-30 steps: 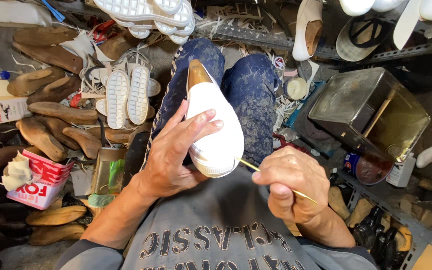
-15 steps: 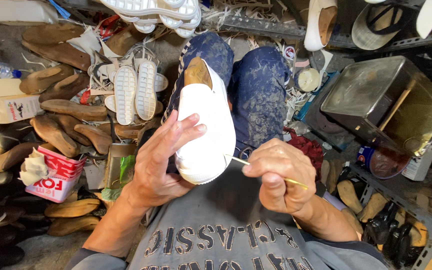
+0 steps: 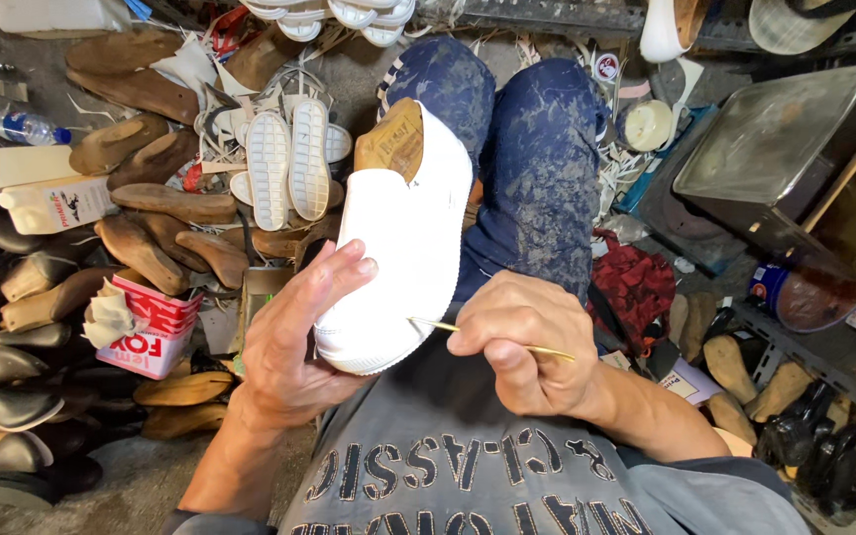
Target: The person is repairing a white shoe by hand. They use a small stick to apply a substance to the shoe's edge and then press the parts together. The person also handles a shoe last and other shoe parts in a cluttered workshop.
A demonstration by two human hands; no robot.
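A: What lies nearest the camera?

B: The right hand point(image 3: 527, 342), its fingers point(image 3: 478, 332) closed narrow on a thin yellowish stick point(image 3: 492, 335), whose tip touches the toe edge of the white shoe point(image 3: 398, 248). Compared with a second ago, this hand sits a little higher and closer to the toe.

A: And the left hand?

B: The left hand point(image 3: 294, 342) cups the shoe's toe from the side, fingers curved around it. Earlier the fingers spread over the upper; now they sit lower on the side.

A: Where is the shoe?

B: It rests on the lap, against the stained blue trousers point(image 3: 537, 159), with a wooden last point(image 3: 393, 139) showing at the heel opening.

A: Farther off?

B: On the floor lie two white soles point(image 3: 289, 163), brown wooden lasts point(image 3: 156, 203) and a red-and-white carton point(image 3: 151, 322); a metal tin point(image 3: 775, 149) stands at right.
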